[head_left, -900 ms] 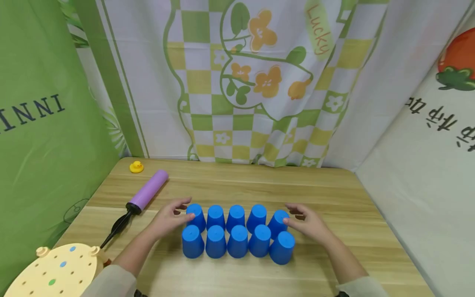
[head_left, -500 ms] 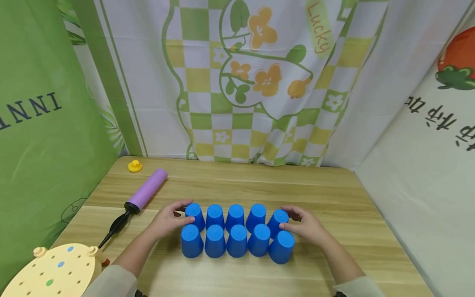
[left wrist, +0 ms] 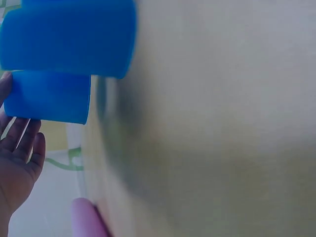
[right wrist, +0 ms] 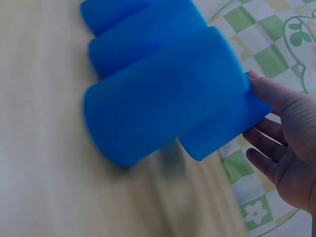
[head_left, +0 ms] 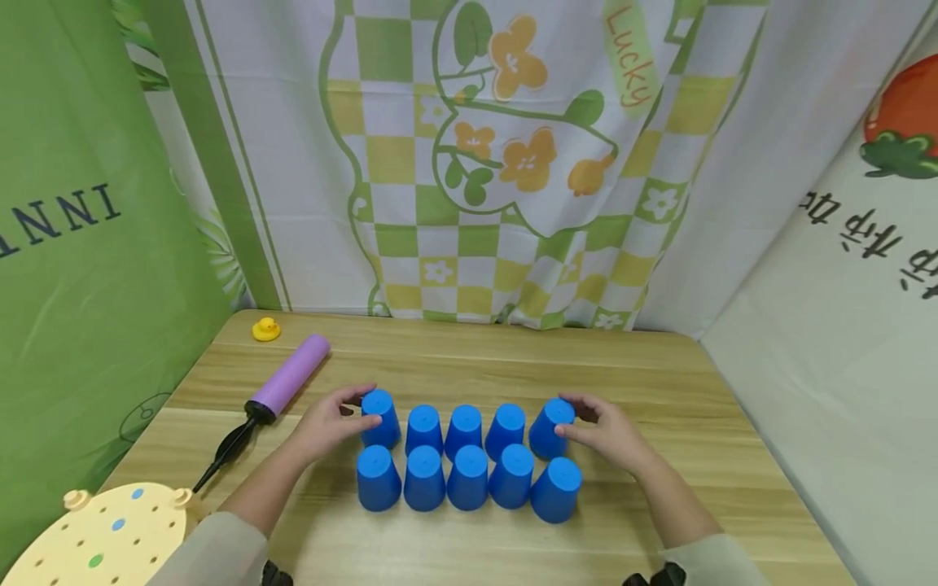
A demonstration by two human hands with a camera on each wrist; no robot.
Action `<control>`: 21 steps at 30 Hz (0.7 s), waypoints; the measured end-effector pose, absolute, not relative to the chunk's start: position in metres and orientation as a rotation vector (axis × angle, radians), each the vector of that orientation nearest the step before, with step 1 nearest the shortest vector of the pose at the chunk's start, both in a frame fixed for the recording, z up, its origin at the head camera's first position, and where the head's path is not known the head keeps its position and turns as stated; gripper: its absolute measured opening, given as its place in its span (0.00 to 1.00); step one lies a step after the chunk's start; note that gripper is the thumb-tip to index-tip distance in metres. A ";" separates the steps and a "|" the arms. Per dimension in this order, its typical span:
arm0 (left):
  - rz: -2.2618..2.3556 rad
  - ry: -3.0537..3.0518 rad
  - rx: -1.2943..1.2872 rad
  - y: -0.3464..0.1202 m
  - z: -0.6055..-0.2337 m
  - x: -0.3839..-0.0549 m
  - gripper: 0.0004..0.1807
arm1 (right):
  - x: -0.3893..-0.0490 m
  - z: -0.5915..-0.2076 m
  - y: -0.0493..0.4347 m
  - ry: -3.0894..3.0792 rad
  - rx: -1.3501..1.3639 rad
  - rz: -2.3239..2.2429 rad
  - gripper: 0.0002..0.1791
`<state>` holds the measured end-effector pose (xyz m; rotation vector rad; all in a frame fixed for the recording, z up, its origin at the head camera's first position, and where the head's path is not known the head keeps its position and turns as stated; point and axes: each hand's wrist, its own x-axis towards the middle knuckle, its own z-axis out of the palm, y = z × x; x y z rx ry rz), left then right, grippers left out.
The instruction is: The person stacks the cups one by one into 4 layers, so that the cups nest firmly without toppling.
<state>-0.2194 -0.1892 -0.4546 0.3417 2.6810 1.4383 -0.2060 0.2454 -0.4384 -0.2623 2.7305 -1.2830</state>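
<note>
At the two ends of the back row, holding the left-end cup [head_left: 379, 419] and the right-end cup [head_left: 550, 429], both blue, mouth down, long axes near upright, tops leaning slightly outward. Seemingly just clear of the tabletop [head_left: 623, 374], judging by tops showing higher in the head view than those of the three middle cups [head_left: 465, 429] between. Pinched near the closed end by the left hand [head_left: 326, 425] and the right hand [head_left: 611, 435] respectively, thumb on the near side, fingers behind. So lying rightward of the left hand and leftward of the right, each with its own nearer hand, just behind the front row of cups [head_left: 469, 476]. Farther out on the left, well apart from a purple pump [head_left: 293, 376], a toy duck [head_left: 266, 330] and a round yellow board [head_left: 103, 537].
</note>
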 end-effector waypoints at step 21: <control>1.454 2.618 0.282 -0.107 -0.414 -0.300 0.31 | -0.280 -0.402 0.156 2.757 -0.206 -1.325 0.32</control>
